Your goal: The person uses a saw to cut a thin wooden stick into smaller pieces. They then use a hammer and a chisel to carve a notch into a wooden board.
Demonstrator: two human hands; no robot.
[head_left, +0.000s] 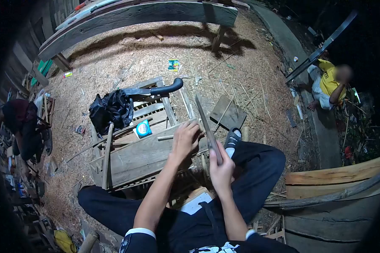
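Observation:
My right hand (222, 168) is closed around the lower end of a long knife (205, 121), whose narrow blade points up and away from me. Just left of it, my left hand (185, 138) is closed over a thin wooden stick (165, 137); its other end is hidden by the fingers. Both hands are above a low slatted wooden stand (141, 157) between my legs. On that stand lie a teal tape measure (143, 128), a crumpled black plastic bag (111, 111) and a tool with a dark curved handle (166, 87), its blade partly under the bag.
A long wooden bench (139, 20) crosses the far side. A square board (228, 112) lies on the shaving-covered ground near my sandal (233, 137). One person (331, 82) in yellow sits at right, another (23, 126) crouches at left. Planks (337, 189) stand at lower right.

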